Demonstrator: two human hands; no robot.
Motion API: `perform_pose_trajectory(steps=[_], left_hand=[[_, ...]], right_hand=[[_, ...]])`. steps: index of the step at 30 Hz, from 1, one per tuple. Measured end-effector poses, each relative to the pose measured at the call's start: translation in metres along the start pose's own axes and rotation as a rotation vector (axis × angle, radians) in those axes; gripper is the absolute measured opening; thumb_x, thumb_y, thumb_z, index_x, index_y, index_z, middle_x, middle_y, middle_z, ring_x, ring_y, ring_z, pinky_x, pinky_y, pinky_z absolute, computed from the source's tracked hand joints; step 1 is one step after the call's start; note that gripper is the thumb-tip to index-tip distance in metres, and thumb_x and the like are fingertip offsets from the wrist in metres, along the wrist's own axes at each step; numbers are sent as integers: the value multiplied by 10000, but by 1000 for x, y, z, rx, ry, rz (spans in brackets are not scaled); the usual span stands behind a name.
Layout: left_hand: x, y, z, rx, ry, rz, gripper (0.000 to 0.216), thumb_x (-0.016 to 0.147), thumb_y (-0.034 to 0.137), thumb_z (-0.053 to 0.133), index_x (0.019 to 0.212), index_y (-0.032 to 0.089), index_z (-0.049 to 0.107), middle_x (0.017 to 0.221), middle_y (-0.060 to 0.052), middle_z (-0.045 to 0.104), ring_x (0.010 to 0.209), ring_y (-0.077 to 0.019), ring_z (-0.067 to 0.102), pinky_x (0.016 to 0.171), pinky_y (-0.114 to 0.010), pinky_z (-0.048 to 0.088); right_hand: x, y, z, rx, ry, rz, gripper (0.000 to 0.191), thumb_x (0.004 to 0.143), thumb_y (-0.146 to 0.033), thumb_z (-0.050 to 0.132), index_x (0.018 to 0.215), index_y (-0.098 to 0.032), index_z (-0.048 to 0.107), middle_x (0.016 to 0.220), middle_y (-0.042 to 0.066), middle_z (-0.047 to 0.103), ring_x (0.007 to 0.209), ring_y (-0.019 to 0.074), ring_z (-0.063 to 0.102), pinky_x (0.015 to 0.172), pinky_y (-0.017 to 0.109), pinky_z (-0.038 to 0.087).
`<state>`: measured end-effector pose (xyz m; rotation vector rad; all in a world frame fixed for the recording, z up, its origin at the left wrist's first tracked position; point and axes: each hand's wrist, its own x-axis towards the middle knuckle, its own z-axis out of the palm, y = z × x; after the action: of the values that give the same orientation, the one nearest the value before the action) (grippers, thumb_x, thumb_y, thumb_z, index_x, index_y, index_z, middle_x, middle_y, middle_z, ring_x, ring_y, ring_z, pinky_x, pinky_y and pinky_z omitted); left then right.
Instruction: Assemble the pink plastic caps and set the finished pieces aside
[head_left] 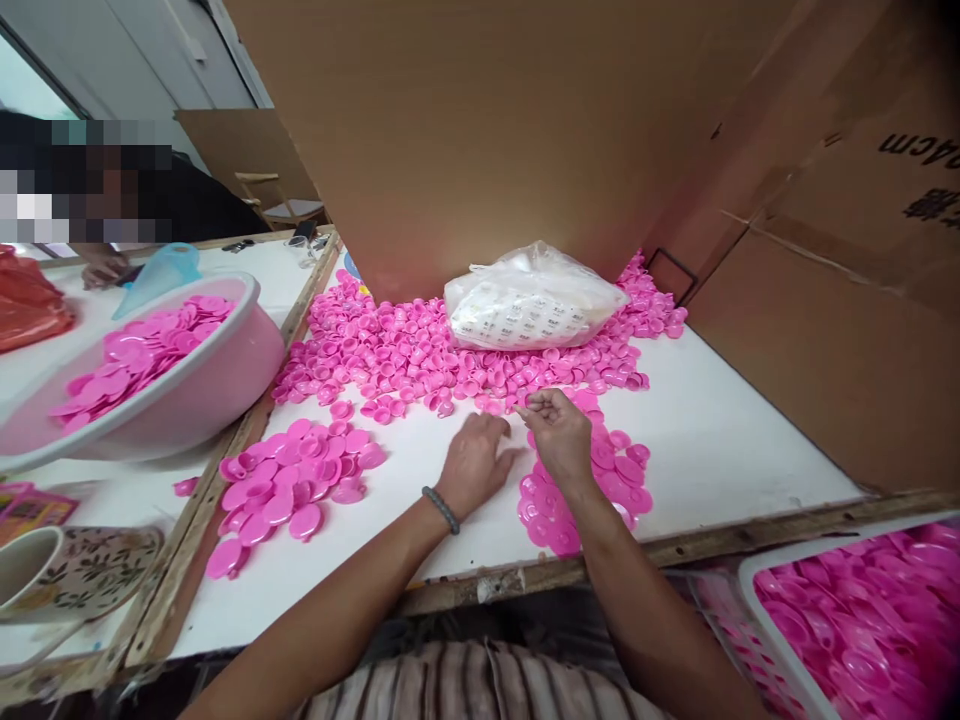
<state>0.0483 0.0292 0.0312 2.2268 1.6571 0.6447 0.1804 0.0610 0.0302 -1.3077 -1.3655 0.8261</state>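
My left hand has a dark beaded bracelet and reaches over the white tabletop, thumb apart from its bent fingers. Its fingertips are at the near edge of a wide heap of small pink plastic cups; contact there is hard to make out. My right hand is closed in a pinch, and what sits between its fingertips is too small to name. Beneath the right wrist lies a pile of flat round pink plastic pieces, partly hidden by the arm. Left of my hands spreads another pile of round pink pieces.
A clear bag of white printed packets rests on the heap. Cardboard walls the back and right. A pink basin and patterned mug stand left; a white basket of pink pieces, lower right. A person works far left.
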Motion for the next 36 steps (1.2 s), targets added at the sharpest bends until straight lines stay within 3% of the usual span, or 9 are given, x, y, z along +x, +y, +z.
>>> perform_pose_trajectory(steps=[3, 8, 12, 16, 21, 26, 29, 32, 36], left_hand=[[-13, 8, 11, -87, -173, -42, 189, 726, 326, 630, 800, 160, 576, 834, -62, 566, 800, -201, 512, 699, -301, 424], [-16, 7, 17, -158, -272, -189, 144, 666, 261, 681, 645, 157, 583, 706, -32, 594, 642, -160, 529, 585, -257, 392], [-27, -13, -5, -179, -228, -374, 119, 653, 254, 683, 646, 165, 603, 648, -10, 605, 598, -141, 528, 547, -234, 368], [-46, -43, -32, -279, -148, -517, 158, 687, 300, 644, 660, 153, 594, 589, 0, 589, 536, -117, 513, 516, -217, 364], [-59, -64, -40, -425, -85, -642, 275, 716, 413, 587, 652, 146, 575, 509, 7, 558, 442, -105, 493, 468, -215, 364], [-64, -64, -39, -251, 25, -599, 237, 729, 388, 582, 683, 155, 591, 605, -11, 598, 571, -142, 551, 528, -235, 374], [-70, -62, -40, -209, 83, -502, 303, 667, 357, 662, 893, 166, 594, 787, -25, 619, 645, -147, 560, 569, -244, 392], [-74, -62, -35, -271, 82, -400, 493, 615, 276, 716, 1059, 179, 528, 891, -32, 599, 660, -132, 553, 599, -245, 412], [-74, -64, -21, -374, 102, -352, 436, 664, 204, 670, 1061, 189, 493, 830, -6, 594, 673, -123, 551, 621, -237, 425]], right_hand=[[-2, 5, 4, -121, -105, -103, 132, 752, -313, 578, 776, -183, 581, 748, 15, 588, 654, 134, 539, 627, 262, 461], [-5, 12, 9, -210, -307, -238, 62, 757, -221, 554, 708, -191, 577, 707, -5, 566, 644, 127, 516, 601, 246, 418], [-6, 18, 9, -252, -370, -264, 51, 752, -215, 560, 723, -193, 597, 711, 0, 575, 632, 130, 522, 582, 244, 405], [-4, 29, 10, -434, -421, -307, 71, 758, -197, 558, 704, -191, 604, 721, 7, 564, 631, 131, 518, 583, 246, 388], [-2, 33, 10, -507, -386, -329, 120, 777, -171, 524, 684, -183, 599, 758, 17, 566, 670, 136, 533, 606, 250, 397], [-14, 13, 18, -180, -379, -308, 120, 791, -279, 554, 724, -191, 601, 788, 22, 596, 715, 147, 552, 635, 255, 433], [-26, 3, 32, -78, -472, -308, 115, 802, -282, 547, 748, -195, 599, 799, 15, 611, 740, 146, 562, 668, 257, 440], [-34, -2, 48, -199, -613, -403, 123, 822, -215, 510, 744, -194, 602, 783, 11, 618, 738, 140, 554, 690, 259, 422], [-38, -4, 61, -480, -713, -645, 221, 826, -95, 431, 685, -180, 578, 676, 14, 588, 683, 142, 501, 642, 254, 371]])
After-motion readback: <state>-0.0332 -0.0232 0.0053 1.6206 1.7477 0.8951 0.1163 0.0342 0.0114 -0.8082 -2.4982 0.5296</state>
